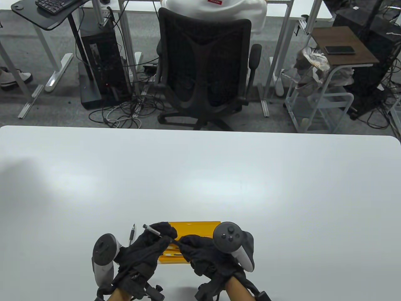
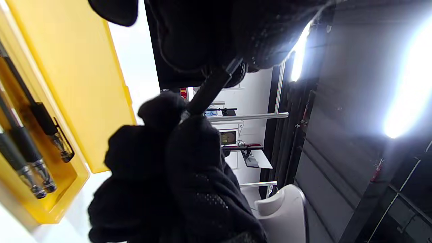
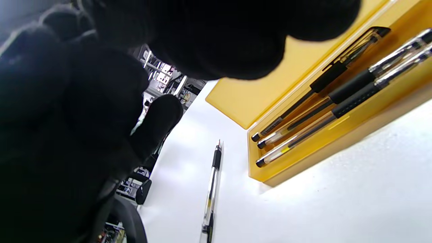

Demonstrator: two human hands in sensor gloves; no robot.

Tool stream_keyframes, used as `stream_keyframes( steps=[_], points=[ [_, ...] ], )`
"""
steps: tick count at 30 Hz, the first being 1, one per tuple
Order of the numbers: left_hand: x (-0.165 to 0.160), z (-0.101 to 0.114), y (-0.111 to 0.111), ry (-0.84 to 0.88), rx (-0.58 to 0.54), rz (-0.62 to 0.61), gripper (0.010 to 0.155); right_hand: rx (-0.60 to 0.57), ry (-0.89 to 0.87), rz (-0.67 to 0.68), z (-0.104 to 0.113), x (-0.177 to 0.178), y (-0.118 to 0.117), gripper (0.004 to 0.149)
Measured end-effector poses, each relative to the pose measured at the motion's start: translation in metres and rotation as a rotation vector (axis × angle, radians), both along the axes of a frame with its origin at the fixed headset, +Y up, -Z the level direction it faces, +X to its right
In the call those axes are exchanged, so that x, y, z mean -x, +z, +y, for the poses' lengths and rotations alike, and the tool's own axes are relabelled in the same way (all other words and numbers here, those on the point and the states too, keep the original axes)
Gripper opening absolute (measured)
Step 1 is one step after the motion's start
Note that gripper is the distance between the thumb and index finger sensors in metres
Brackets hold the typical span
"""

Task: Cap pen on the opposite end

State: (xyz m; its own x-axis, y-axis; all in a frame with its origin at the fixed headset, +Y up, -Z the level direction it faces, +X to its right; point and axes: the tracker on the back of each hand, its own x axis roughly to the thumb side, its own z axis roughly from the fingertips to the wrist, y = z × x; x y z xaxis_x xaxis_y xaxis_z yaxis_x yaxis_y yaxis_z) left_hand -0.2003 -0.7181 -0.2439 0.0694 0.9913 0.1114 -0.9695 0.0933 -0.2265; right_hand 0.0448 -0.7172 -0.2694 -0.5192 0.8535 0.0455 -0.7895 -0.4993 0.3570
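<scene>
The left hand [image 1: 147, 247] grips a slim pen with dark grip and silvery end [image 1: 152, 231] above the near table edge, over the open yellow plastic pen case [image 1: 200, 226]; the right hand [image 1: 200, 252] pinches its near end, probably seating the cap; gloves hide the cap itself, so completion is unclear; a second clear pen [image 3: 212, 192] lies left of the case.

Grey carpeted floor [image 1: 47, 106] beyond the white table [image 1: 200, 175]. Black mesh office chair [image 1: 203, 72] faces away. Computer tower [image 1: 103, 62] stands at left amid tangled cables [image 1: 125, 113]. Small brown side table [image 1: 343, 45] at right carries a phone [image 1: 340, 50].
</scene>
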Motion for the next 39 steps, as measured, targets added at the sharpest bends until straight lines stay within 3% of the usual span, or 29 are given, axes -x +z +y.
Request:
stream_keyframes(
  steps=[5,9,10,11,13,18,23,31,39],
  points=[
    [0.000,0.004,0.000,-0.128,-0.092,0.115,0.052,-0.025,0.042,-0.012,0.007,0.000,0.004,0.048],
    [0.003,0.019,-0.005,-0.203,-0.140,0.183,0.053,-0.187,0.126,-0.068,0.028,0.008,0.008,0.047],
    [0.006,0.020,-0.004,-0.186,-0.136,0.201,0.054,-0.193,0.125,-0.078,0.031,0.008,0.008,0.047],
    [0.018,0.022,-0.007,-0.135,-0.127,0.327,0.054,-0.214,0.207,-0.140,0.034,0.005,0.010,0.046],
    [0.048,0.019,-0.012,-0.034,-0.057,0.413,0.054,-0.287,0.294,-0.181,0.030,-0.015,0.009,0.046],
    [0.053,0.021,-0.008,-0.377,-0.257,0.365,0.054,-0.246,0.242,-0.291,0.020,-0.030,-0.002,0.047],
    [0.038,0.021,-0.008,-0.492,-0.301,0.283,0.052,-0.292,0.286,-0.232,0.019,-0.027,0.004,0.046],
    [0.014,0.028,0.001,-0.954,-0.539,0.175,0.051,-0.290,0.223,-0.231,0.019,-0.029,0.004,0.046],
    [-0.011,0.029,0.006,-1.150,-0.663,0.061,0.048,-0.364,0.239,-0.165,0.020,-0.019,0.009,0.045]
  ],
)
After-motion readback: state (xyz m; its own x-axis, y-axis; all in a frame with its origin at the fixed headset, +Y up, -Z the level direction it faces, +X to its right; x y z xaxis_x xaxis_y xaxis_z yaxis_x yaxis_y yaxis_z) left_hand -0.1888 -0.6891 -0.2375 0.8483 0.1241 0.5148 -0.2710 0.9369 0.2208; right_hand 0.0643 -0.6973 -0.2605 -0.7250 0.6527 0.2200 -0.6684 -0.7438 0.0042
